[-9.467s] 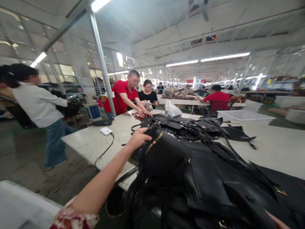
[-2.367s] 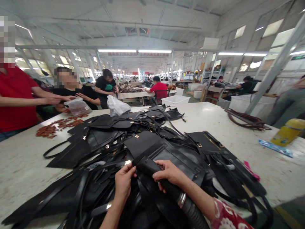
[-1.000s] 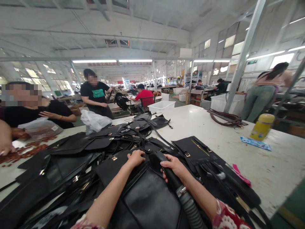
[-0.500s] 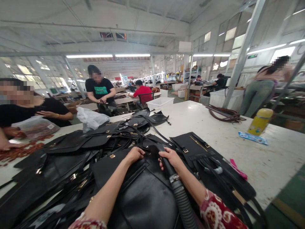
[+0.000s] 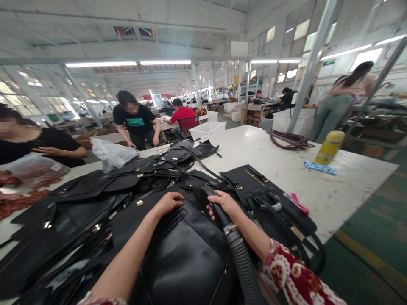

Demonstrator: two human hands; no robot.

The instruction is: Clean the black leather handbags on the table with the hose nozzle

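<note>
To guide the nozzle [image 5: 220, 215] well over the black bag [image 5: 187, 258], it seems best to steady the material with the left hand [image 5: 168, 203], hold the nozzle's mouth close to the surface, and let the ribbed hose [image 5: 240, 254] follow without dragging. The bag lies on the counter [image 5: 244, 148] before the person, among other black bags. The right hand [image 5: 224, 205] grips the nozzle, its forearm angled beside the hose. The left bends over the bag's upper part, fingers curled; whether it pinches anything is unclear.

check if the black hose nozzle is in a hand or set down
In hand: the right hand wraps around the black nozzle, with the ribbed hose running down from it.
</note>
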